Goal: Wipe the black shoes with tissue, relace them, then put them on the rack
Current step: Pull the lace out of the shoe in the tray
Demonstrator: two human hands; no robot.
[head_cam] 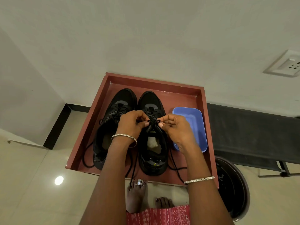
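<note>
Wall [146, 38]: a pale plastered surface is seen across the upper half, with a white socket plate [287, 65] mounted at far right.
Floor [32, 176]: glossy beige tiles are shown, edged with a black skirting strip along the wall.
Tray [209, 127]: a red-brown rimmed tray is set against the wall; the shoes and a tub are carried on it.
Bin [232, 189]: a round dark bin is placed on the floor just beside the tray's right front corner.
Left shoe [125, 98]: a black trainer is laid on the tray, toe towards the wall, with its lace loose and trailing around the heel.
Right shoe [150, 99]: the second black trainer is stood just beside the first, also toe to the wall; it is worked on at the top of the tongue.
Blue tub [193, 120]: a shallow rectangular tub is set to the right of the shoes, partly hidden by the right wrist.
Left hand [133, 124]: fingers are curled and one strand of lace is pinched over the right shoe.
Right hand [177, 127]: a small loop of the same lace is pinched between thumb and forefinger.
Lace [133, 169]: black cord is draped down past the tray's front edge.
Bangles [124, 137]: one thin silver band is worn on each wrist.
</note>
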